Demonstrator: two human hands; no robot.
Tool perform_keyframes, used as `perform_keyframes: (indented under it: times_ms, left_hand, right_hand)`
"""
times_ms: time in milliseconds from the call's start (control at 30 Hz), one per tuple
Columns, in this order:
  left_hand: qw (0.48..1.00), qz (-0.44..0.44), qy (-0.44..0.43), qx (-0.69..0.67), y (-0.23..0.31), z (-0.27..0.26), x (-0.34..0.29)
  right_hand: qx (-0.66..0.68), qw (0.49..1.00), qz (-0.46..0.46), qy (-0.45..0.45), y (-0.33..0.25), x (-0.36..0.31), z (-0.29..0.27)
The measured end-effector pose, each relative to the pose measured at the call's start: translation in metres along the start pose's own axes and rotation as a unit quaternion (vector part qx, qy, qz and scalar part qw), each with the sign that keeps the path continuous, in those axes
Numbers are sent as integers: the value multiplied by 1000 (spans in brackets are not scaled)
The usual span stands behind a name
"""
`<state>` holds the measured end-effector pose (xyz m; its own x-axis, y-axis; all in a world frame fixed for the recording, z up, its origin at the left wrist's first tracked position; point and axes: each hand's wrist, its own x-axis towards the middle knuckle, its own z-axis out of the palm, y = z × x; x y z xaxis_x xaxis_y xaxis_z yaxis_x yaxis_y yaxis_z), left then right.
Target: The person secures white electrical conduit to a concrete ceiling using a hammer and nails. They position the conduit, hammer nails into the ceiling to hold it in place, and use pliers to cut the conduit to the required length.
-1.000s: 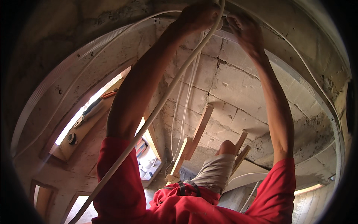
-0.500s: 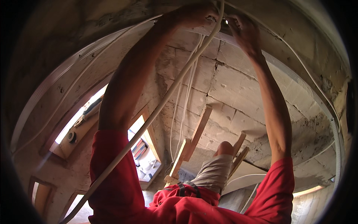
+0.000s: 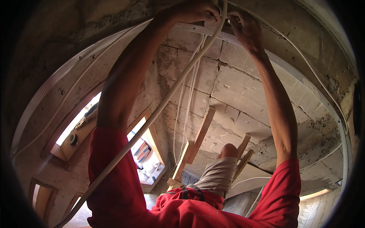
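Both my arms reach up to the top of the view. My left hand [image 3: 199, 11] has its fingers bent and pinched together; what they hold, if anything, I cannot make out. Across a small gap, my right hand [image 3: 247, 30] is closed too, its thumb and fingertips drawn together on something too small to name. A thick pale cable [image 3: 182, 78] runs between the hands and slants down past my left sleeve. Just under the left fingers shows a small pale piece [image 3: 211, 25], partly hidden. Behind the hands curves a metal profile strip [image 3: 296, 70].
Several thin white cables [image 3: 193, 76] hang against the block wall [image 3: 243, 83]. Below me stands a wooden ladder-like frame [image 3: 200, 131], close to my leg. An opening [image 3: 152, 167] on the left shows stacked items beyond. A thin cable [image 3: 300, 53] follows the right side.
My left arm and hand have shifted slightly left, and the pale piece beneath the left fingers shows more. The right hand has moved slightly left; the thick cable's lower end has swung left.
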<state>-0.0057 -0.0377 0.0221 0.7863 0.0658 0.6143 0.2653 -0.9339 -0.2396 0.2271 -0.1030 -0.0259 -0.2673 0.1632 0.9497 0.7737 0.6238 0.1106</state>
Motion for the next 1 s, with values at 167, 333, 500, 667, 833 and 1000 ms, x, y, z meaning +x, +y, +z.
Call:
perform_keyframes:
  times_ms: [167, 333, 500, 667, 833, 1000]
  left_hand:
    - [998, -27, 24, -49, 3, -1, 3]
    - [967, -142, 80, -195, -9, 13, 2]
    - [955, -175, 129, -204, 6, 25, 7]
    - [968, -165, 111, -155, 12, 22, 8]
    - [981, -138, 112, -72, 6, 22, 16]
    - [983, -156, 74, -64, 13, 16, 14]
  right_hand:
    - [-2, 1000, -5, -3, 3, -3, -1]
    - [-14, 999, -50, 1, 0, -2, -1]
    - [-59, 989, -134, 33, 6, -2, -2]
    - [-101, 971, -211, 54, -6, 0, -6]
    - [-103, 988, -101, -55, 5, 13, -6]
    - [-14, 981, 92, -171, -19, 34, -27]
